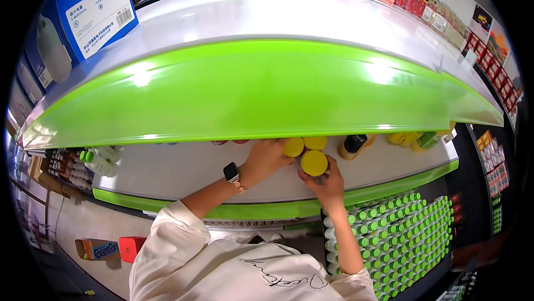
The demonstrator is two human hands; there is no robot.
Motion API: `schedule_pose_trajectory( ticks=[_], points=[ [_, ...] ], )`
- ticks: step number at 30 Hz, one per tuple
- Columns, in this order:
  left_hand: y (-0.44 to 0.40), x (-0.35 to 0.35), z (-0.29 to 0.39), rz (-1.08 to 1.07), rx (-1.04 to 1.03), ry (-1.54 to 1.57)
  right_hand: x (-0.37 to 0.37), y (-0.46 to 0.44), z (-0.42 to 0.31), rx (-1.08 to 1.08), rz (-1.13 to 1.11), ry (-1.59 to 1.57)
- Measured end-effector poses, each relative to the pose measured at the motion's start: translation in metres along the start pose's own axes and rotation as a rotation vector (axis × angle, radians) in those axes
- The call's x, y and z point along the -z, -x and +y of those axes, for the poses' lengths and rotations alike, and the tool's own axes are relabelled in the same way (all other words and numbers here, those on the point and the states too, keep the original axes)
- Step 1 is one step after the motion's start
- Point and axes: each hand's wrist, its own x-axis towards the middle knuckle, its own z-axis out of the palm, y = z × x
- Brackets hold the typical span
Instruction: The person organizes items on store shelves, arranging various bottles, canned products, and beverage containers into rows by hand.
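On the white shelf (250, 181) below the green-fronted top shelf, my right hand (328, 185) holds a jar with a yellow lid (314, 163), its fingers around the jar's sides. My left hand (267, 159), with a watch on the wrist, reaches under the green edge; its fingers are curled at another yellow-lidded jar (293, 147). A third yellow-lidded jar (315, 142) stands just behind the held one. Part of the left hand is hidden by the green edge.
A dark-capped bottle (354, 145) stands right of the jars, with yellow packages (406, 138) further right. Green-capped bottles (92, 159) stand at the shelf's left; rows of green-capped bottles (395, 240) fill the lower right. A blue box (94, 14) stands on the top shelf.
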Motion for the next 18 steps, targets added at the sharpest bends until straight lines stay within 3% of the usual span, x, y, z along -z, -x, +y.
schedule_pose_trajectory(
  ticks=[3,6,7,10,13,16,18],
  points=[
    [0.004,-0.001,-0.006,-0.164,0.140,0.170,0.000,-0.002,-0.003,-0.037,-0.032,-0.071],
    [0.008,0.003,-0.013,-0.102,0.002,0.159,-0.001,-0.002,-0.005,-0.041,-0.036,-0.144],
    [0.009,0.011,-0.014,0.007,-0.007,0.118,-0.002,-0.003,-0.009,-0.034,-0.027,-0.158],
    [0.010,0.044,-0.048,0.238,-0.110,0.021,0.007,0.000,-0.038,0.299,0.299,0.263],
    [0.014,0.068,-0.096,0.362,-0.200,-0.074,-0.005,0.019,-0.037,0.388,0.319,0.046],
    [0.018,0.062,-0.120,0.270,-0.134,-0.087,-0.023,0.025,-0.064,0.453,-0.003,-0.106],
    [0.022,0.061,-0.119,0.140,-0.049,-0.020,-0.040,0.030,-0.066,0.381,-0.010,-0.142]
  ],
)
